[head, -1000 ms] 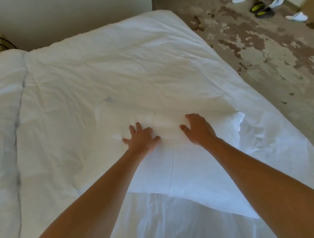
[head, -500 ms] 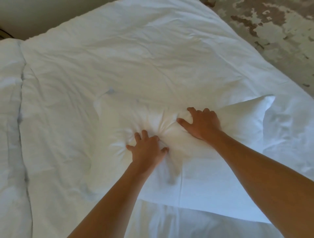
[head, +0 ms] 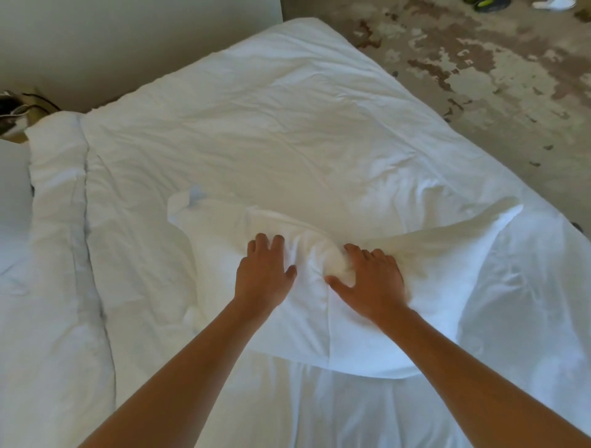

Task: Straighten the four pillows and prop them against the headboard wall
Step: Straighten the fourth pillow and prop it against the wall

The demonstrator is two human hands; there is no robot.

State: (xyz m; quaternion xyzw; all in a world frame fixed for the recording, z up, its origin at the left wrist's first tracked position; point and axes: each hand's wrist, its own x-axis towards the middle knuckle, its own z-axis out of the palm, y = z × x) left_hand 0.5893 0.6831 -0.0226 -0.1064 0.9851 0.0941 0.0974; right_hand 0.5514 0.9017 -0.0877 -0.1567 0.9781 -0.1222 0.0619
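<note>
A white pillow (head: pixel 425 287) lies flat on the white duvet (head: pixel 271 134), its long side running left to right in front of me. My left hand (head: pixel 262 278) presses palm down on the pillow's middle, fingers spread. My right hand (head: pixel 371 281) rests palm down just to its right, fingers curled into a bunched ridge of pillowcase fabric between the two hands. Part of a second white pillow (head: pixel 12 192) shows at the far left edge. No other pillows are in view.
The bed's right edge drops to a worn, blotchy floor (head: pixel 495 83). A pale wall (head: pixel 112 48) runs behind the bed's far end. Shoes (head: pixel 486 3) lie on the floor at the top right. A dark object (head: pixel 9 105) sits at the left edge.
Both hands have drawn closer together on the pillow, pushing the fabric up into a ridge between them. The pillow's far edge has puffed up and the view has pulled back.
</note>
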